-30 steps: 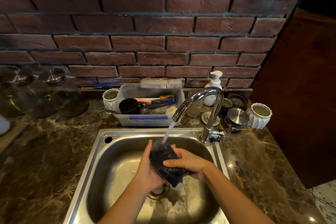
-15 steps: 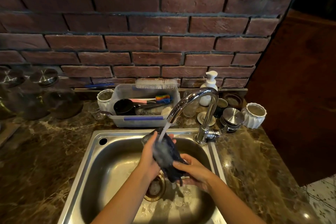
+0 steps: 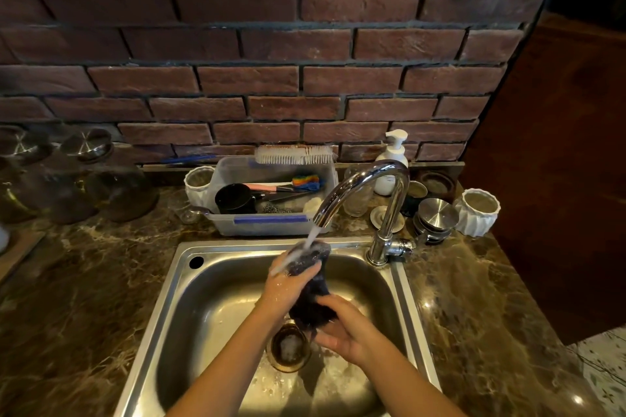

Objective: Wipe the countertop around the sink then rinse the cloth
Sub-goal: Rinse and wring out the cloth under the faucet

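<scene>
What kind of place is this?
Likely a home kitchen: stainless steel sink with a running faucet, set in a marble countertop, plus a scrub brush on a plastic tub.

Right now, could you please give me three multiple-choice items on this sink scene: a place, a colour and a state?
1. Where does the white brush lie? A in the basin; B across the back rim of the plastic tub; C on the floor.
2. What colour is the cloth? A white; B yellow; C dark.
3. The tap is: A running; B off; C hidden.
Answers: B, its bristles span the tub's rim; C, the wet cloth looks near black; A, a stream falls onto the cloth.
</scene>
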`<state>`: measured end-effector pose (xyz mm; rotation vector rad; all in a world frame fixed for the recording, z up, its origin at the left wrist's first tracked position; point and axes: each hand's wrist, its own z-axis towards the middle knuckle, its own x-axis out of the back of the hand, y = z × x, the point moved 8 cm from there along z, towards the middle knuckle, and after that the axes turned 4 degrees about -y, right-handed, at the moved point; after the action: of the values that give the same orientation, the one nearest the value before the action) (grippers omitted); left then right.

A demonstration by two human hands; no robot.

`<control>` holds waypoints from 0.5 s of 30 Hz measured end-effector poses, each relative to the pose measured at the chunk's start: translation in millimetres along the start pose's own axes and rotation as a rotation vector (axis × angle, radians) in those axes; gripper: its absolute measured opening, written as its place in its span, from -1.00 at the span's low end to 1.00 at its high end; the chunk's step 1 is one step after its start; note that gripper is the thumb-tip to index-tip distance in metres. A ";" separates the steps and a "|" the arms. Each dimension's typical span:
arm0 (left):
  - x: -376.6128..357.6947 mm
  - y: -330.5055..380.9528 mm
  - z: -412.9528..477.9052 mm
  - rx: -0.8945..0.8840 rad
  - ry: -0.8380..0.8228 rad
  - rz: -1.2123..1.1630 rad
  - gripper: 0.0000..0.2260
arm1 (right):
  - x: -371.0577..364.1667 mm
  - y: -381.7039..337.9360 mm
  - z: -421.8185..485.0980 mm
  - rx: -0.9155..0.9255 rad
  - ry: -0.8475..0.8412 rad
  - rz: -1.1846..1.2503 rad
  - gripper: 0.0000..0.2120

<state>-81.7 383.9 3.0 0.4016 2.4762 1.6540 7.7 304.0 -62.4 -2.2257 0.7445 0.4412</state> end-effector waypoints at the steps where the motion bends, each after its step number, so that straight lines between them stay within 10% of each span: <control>1: 2.3 2.9 -1.2 -0.016 0.020 0.024 -0.58 | -1.0 -0.6 0.6 -0.010 0.009 0.043 -0.76; 15: 8.0 11.2 3.3 -0.073 0.045 -0.091 -0.73 | -17.1 3.7 13.0 -0.078 0.000 0.237 -0.63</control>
<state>-86.9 393.2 12.3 0.2425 2.4170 1.7296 -9.0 318.0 -64.3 -2.2177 1.0122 0.5945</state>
